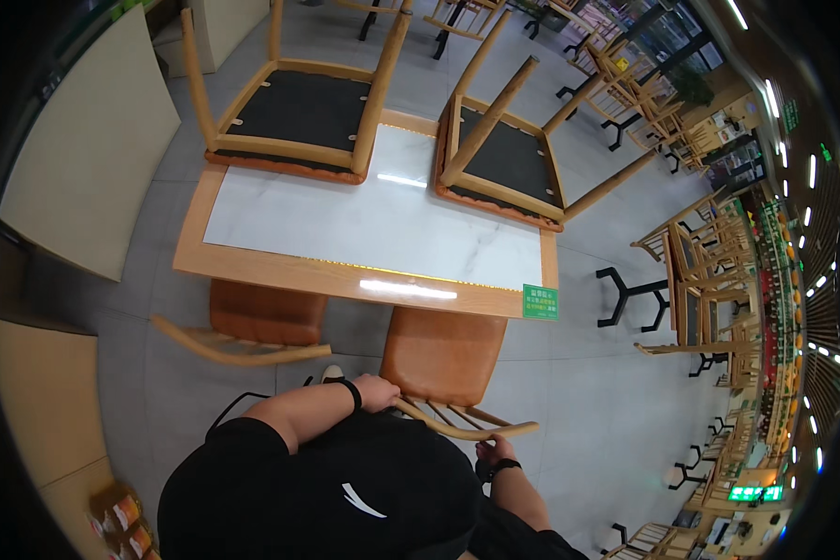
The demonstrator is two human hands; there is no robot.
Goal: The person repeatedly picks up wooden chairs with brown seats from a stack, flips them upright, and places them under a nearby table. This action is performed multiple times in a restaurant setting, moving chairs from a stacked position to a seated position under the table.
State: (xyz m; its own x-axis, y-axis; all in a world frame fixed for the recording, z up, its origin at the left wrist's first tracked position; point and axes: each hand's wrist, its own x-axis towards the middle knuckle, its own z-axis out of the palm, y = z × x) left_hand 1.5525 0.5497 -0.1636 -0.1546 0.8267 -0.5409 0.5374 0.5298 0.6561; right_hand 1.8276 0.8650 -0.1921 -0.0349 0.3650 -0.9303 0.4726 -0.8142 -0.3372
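Observation:
My left hand (pixel 378 392) is at the left end of the curved wooden backrest (pixel 455 428) of a chair with an orange-brown padded seat (pixel 441 353). Toward the backrest's right end, my right hand (pixel 494 451) has its fingers at the rail. The seat's far edge lies under the near edge of a wood-framed table (pixel 350 280) with a white marble-look top. A second such chair (pixel 267 311) stands to the left, partly under the table. Two more chairs rest upside down on the tabletop, one at the left (pixel 297 112) and one at the right (pixel 507 157), legs up.
Pale partition panels (pixel 91 147) stand at the left, with a light wooden cabinet (pixel 49 392) nearer. A green sign (pixel 540 301) bearing writing is on the table's near right corner. Further tables with stacked chairs (pixel 700 280) line the right side. Packaged goods (pixel 126 514) sit at the lower left.

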